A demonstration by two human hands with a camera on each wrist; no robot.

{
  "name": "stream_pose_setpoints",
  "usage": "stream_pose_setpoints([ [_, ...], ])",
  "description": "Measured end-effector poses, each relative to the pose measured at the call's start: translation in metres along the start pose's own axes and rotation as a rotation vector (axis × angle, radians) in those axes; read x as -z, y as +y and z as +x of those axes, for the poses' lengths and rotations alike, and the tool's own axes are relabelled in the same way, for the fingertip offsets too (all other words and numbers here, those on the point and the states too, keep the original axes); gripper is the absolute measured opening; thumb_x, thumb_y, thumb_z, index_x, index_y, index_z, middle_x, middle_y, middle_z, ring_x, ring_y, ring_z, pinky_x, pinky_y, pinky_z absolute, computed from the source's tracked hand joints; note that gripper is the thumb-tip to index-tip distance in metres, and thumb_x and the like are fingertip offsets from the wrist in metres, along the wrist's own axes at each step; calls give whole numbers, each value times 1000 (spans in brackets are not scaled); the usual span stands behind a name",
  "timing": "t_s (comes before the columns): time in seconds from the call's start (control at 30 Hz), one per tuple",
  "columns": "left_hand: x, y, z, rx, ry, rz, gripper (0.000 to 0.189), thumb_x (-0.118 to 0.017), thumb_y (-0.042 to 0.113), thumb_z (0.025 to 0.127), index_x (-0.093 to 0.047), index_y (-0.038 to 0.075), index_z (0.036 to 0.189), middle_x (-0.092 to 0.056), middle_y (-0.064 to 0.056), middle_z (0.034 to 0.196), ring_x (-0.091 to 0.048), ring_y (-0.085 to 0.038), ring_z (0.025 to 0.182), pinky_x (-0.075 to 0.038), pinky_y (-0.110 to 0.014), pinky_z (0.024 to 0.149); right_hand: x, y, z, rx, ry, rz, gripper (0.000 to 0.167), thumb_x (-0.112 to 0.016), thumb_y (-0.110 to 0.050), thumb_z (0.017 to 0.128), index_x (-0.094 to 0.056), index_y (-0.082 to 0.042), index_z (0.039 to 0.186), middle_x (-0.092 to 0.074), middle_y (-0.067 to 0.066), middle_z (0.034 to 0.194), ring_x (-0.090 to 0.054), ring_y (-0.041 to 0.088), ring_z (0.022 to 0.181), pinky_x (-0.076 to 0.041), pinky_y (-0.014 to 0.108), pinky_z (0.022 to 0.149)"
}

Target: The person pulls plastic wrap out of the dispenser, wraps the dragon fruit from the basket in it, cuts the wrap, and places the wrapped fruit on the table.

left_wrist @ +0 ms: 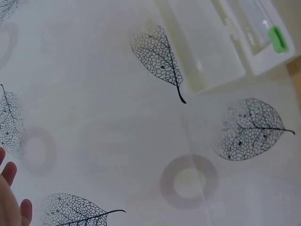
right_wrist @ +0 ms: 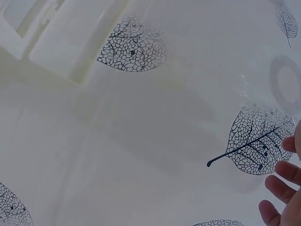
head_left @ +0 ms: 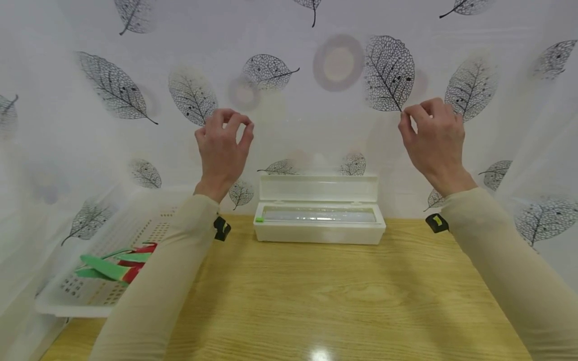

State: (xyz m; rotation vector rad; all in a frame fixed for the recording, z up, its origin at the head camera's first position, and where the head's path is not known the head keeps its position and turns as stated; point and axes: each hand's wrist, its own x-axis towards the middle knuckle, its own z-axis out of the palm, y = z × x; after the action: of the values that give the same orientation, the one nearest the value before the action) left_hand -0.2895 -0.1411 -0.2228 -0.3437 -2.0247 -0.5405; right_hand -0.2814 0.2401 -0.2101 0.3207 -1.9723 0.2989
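Observation:
Both hands are raised in front of the curtain, thumb and fingertips together. My left hand (head_left: pixel 223 150) and right hand (head_left: pixel 433 140) pinch what looks like a sheet of clear plastic wrap, almost invisible between them. Faint glints of the plastic wrap (right_wrist: pixel 243 84) show beside the right fingers in the right wrist view. Below and between the hands, a white plastic wrap dispenser (head_left: pixel 318 234) stands on the table with its lid (head_left: pixel 318 189) raised. A shiny clear roll (head_left: pixel 318 215) lies inside, and a green slider (head_left: pixel 259 219) sits at its left end.
A white perforated basket (head_left: pixel 49 303) stands at the left, partly behind the left sleeve, with red-and-green items (head_left: pixel 108 268) in it. The wooden table (head_left: pixel 325 291) extends in front. A pale leaf-print curtain (head_left: pixel 298 140) hangs behind the dispenser.

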Motion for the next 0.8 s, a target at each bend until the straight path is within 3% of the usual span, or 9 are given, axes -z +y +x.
stream_pose_setpoints([
  [0.27, 3, 4, 3, 12, -5, -12, 23, -60, 30, 104, -71, 11, 108, -61, -14, 126, -57, -36, 117, -37, -59, 96, 3, 0, 1, -15, -2, -14, 28, -53, -19, 106, -71, 1, 107, -63, 26, 109, -59, 47, 103, -43, 65, 81],
  [0.8, 5, 6, 9, 39, 7, -49, 22, -61, 29, 103, -71, 9, 107, -62, -14, 124, -58, -35, 114, -37, -57, 98, 5, -3, 7, -42, 11, 20, 28, -52, -21, 106, -70, 1, 106, -62, 26, 108, -58, 47, 102, -43, 66, 86],
])
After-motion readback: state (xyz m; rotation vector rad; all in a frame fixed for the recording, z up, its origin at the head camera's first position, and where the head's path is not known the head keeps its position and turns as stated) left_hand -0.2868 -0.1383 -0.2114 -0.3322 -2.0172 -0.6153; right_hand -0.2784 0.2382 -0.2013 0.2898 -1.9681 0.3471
